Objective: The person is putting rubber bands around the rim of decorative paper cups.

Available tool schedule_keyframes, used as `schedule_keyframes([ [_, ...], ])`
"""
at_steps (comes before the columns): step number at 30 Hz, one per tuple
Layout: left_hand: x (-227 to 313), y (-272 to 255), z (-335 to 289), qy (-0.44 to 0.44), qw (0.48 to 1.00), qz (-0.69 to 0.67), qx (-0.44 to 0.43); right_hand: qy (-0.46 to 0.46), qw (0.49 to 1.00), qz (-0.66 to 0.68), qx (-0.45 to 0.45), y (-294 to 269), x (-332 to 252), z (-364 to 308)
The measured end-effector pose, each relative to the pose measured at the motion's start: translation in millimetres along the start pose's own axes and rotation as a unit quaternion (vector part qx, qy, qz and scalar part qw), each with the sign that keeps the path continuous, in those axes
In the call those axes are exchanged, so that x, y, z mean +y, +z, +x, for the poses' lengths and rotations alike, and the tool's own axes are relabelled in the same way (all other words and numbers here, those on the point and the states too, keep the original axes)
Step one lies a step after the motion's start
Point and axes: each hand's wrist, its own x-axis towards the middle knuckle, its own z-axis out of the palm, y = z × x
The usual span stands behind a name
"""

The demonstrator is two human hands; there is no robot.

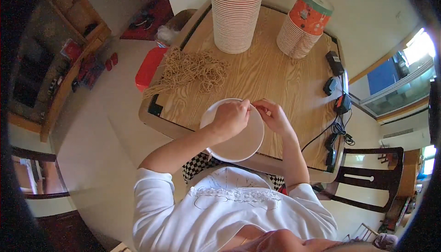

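Note:
A round paper bucket (234, 147), white inside, faces up at the table's near edge, in front of my body. My left hand (233, 118) reaches over its opening, fingers closed in a pinch at the far rim. On the outer side of that rim, my right hand (274, 115) is also closed, its fingertips close to the left ones. What the fingertips pinch is too small to make out. A short bit of twine (210, 154) shows at the bucket's near left rim. Beyond the bucket, to the left, lies a tangled heap of tan twine (195, 70).
Two stacks of nested paper buckets, a tall stack (236, 20) and a shorter stack (301, 31), stand at the back of the wooden table (268, 79). Black adapters and cables (337, 125) line the right edge. A dark chair (367, 178) stands right; a red container (149, 68) is left.

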Motion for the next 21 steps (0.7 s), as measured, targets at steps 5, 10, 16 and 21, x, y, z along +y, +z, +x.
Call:
schedule_keyframes([
  [5, -2.7, 3.7, 0.0, 0.034, 0.998, 0.046, 0.037, 0.008, 0.999, 0.045, -0.015, 2.0, 13.3, 0.1],
  [10, -1.2, 2.7, 0.5, 0.030, 0.998, 0.034, 0.033, 0.012, 0.997, 0.080, 0.005, 4.0, 18.8, 1.0],
  [16, 0.6, -1.6, -2.0, -0.009, 0.999, -0.029, 0.012, -0.003, 0.995, 0.094, 0.023, 4.5, 16.8, 4.1],
  [21, 3.6, -8.5, -3.3, 0.001, 1.000, -0.002, 0.017, 0.047, 0.991, 0.113, 0.057, 2.8, 23.1, 5.6],
])
